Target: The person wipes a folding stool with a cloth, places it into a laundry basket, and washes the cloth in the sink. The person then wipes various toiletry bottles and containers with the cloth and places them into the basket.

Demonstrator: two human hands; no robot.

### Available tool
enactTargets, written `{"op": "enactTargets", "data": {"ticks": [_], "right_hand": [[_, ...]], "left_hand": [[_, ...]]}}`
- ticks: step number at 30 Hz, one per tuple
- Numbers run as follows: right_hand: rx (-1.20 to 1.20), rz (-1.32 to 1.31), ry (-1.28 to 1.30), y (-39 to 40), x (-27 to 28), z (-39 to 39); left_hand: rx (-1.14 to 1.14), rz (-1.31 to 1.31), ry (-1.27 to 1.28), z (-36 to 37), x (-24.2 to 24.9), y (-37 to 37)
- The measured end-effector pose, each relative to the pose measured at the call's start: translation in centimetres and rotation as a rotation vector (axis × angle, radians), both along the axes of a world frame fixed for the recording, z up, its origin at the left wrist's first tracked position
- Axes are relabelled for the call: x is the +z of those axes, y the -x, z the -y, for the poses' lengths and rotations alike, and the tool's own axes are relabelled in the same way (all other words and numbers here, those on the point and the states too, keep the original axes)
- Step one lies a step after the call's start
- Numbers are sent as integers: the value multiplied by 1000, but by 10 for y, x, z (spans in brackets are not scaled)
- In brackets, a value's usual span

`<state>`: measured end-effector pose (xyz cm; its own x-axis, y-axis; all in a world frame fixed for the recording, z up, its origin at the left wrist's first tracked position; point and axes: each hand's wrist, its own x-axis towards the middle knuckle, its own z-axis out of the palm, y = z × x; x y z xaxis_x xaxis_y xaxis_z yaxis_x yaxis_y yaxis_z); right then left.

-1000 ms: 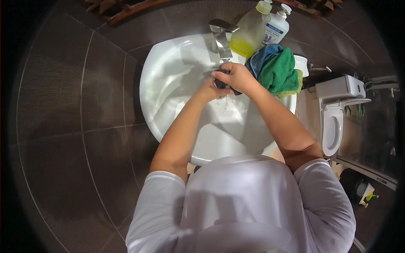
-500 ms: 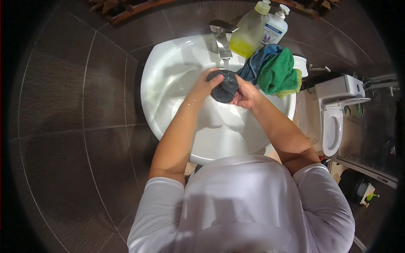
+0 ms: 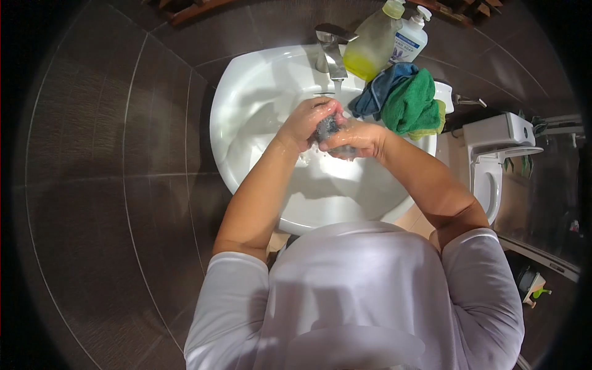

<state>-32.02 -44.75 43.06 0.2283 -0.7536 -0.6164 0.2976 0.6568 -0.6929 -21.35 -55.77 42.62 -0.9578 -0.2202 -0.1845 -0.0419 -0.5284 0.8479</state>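
Observation:
A wet, dark grey cloth (image 3: 327,127) is bunched between my two hands over the white sink (image 3: 246,203), mostly hidden by my fingers. My left hand (image 3: 303,122) grips it from the left side. From the right, my right hand (image 3: 361,137) wraps round it with the thumb across the front. Both hands are closed and wet. Just above them the metal faucet (image 3: 332,57) runs a stream of water (image 3: 337,90) down onto the hands and cloth.
On the sink's right rim lie a blue cloth (image 3: 383,91) and a green cloth (image 3: 412,105). Behind them stand a bottle with yellow liquid (image 3: 370,52) and a white hand soap bottle (image 3: 409,42). A toilet (image 3: 490,179) is at the right, a dark tiled wall (image 3: 92,123) at the left.
My hands have closed in around the grey cloth, squeezing it smaller so less of it shows. The right hand has moved left over its front.

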Motion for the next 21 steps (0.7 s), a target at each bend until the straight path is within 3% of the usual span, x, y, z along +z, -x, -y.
{"op": "enactTargets", "data": {"ticks": [9,11,17,21], "right_hand": [[-104,-465,235,-18,11,13],[-251,-802,574,-18,-14,17],[-207,-1038,316,-14,-25,23],[-63,-1221,180,-6,-33,22]], "left_hand": [[302,83,241,-12,9,14],[375,83,284,-12,5,20],[612,178,384,-17,-8,30],[710,232,89,-15,-51,37]]}}
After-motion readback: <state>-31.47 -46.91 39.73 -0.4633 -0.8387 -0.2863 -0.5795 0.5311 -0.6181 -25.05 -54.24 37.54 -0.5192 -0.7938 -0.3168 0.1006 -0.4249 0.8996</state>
